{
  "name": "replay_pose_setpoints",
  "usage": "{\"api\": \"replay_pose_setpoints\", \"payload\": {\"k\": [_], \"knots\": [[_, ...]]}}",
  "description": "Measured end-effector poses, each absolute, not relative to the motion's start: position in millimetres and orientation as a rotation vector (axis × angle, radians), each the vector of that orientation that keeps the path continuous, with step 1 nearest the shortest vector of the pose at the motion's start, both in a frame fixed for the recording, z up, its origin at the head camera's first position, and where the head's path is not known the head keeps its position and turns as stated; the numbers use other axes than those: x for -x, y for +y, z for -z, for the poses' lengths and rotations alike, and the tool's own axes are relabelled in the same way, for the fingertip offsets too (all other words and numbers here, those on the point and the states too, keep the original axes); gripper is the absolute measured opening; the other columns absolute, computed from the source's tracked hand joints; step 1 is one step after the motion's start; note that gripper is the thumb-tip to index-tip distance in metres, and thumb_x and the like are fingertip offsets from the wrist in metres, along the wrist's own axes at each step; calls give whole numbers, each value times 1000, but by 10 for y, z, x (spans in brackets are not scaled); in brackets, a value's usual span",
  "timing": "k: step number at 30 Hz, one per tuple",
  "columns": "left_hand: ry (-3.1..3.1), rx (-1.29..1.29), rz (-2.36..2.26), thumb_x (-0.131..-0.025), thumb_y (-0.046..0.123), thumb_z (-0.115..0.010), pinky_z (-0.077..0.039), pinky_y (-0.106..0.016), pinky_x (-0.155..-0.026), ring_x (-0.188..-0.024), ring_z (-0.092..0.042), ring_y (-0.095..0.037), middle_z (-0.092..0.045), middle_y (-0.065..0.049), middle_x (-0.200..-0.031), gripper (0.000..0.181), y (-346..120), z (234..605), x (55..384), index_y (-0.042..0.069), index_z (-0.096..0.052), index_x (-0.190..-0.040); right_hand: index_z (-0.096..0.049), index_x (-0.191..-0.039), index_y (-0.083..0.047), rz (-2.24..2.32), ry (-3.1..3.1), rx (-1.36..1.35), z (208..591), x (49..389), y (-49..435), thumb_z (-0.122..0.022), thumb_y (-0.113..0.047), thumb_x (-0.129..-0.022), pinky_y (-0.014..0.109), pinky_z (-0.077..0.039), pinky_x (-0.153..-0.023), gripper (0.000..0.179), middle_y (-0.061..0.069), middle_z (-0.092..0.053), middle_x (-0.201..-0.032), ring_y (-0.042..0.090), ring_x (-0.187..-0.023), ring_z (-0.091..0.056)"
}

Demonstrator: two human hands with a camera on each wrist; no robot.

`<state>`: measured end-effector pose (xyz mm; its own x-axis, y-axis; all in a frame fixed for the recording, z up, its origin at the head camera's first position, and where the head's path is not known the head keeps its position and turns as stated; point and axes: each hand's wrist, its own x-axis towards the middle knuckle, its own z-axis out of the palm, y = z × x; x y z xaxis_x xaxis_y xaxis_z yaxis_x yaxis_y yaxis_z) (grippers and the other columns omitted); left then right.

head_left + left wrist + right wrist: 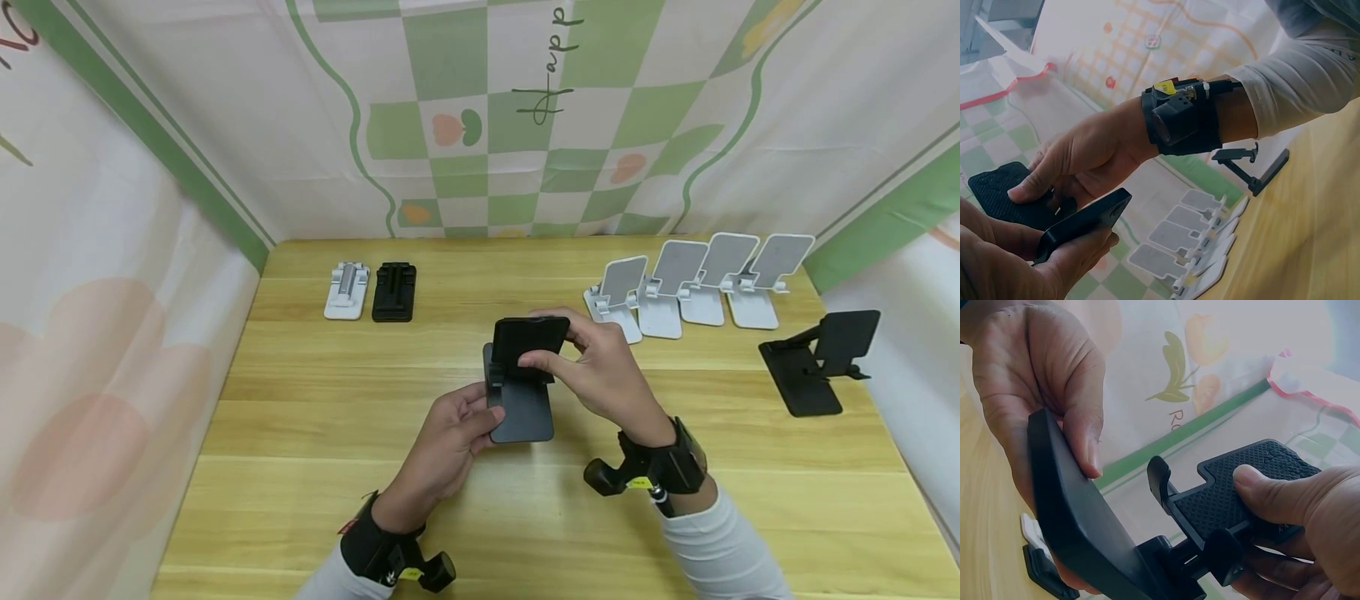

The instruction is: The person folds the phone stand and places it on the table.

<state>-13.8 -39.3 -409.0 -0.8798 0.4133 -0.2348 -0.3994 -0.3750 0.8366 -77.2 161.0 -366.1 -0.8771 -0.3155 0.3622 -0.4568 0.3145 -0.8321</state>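
Both hands hold one black phone stand (525, 410) above the table, its back plate tilted up from the base. My left hand (453, 433) grips the base along its left edge, thumb on top. With thumb and fingers, my right hand (603, 362) pinches the textured back plate (1213, 509). In the right wrist view, two small hooked lips (1159, 481) show at the plate's lower edge, near the hinge. The left wrist view has the base (1088, 222) resting across the left fingers.
Several unfolded white phone stands (660, 317) line the table's back right. An unfolded black stand (802, 387) stands near the right edge. At the back left lie a folded white stand (347, 292) and a folded black stand (393, 293). A patterned curtain (487, 125) hangs behind the table.
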Motion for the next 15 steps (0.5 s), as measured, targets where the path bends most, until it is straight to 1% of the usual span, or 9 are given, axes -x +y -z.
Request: {"api": "replay_pose_setpoints", "payload": {"k": [4,9,14,15], "knots": [[1370,-24,-2267,-98,-1,-48,-49,-36,-94,-122,-55,-29,-49,-27,-140,49,-385,4092,135,-13,-32,-143,-69,-110,-10,-1605,-2406,-728,3658,768,1595,-80,-19,-74,26,-57,-80,38,-2,-74,-98,11,-94,-68],[1357,-26,-2267,-98,-1,-49,-49,-36,-94,-123,-54,-29,-48,-27,-141,50,-378,4094,134,-13,-31,-143,-69,-109,-11,-1589,-2380,-718,3668,767,1587,-80,-18,-74,24,-56,-80,37,-3,-74,-97,11,-94,-69],[1351,-26,-2269,-97,-1,-48,-50,-36,-94,-123,-54,-28,-49,-27,-141,51,-373,4089,123,-12,-31,-144,-71,-106,-12,-1493,-2377,-692,3688,776,1578,-81,-19,-73,20,-52,-69,36,-4,-75,-96,9,-92,-69],[1351,-28,-2269,-97,-1,-48,-50,-35,-94,-123,-54,-28,-49,-27,-140,51,-372,4088,120,-12,-31,-144,-71,-106,-12,-1474,-2373,-689,3692,778,1575,-81,-19,-73,20,-52,-68,35,-4,-75,-95,8,-92,-69]]}}
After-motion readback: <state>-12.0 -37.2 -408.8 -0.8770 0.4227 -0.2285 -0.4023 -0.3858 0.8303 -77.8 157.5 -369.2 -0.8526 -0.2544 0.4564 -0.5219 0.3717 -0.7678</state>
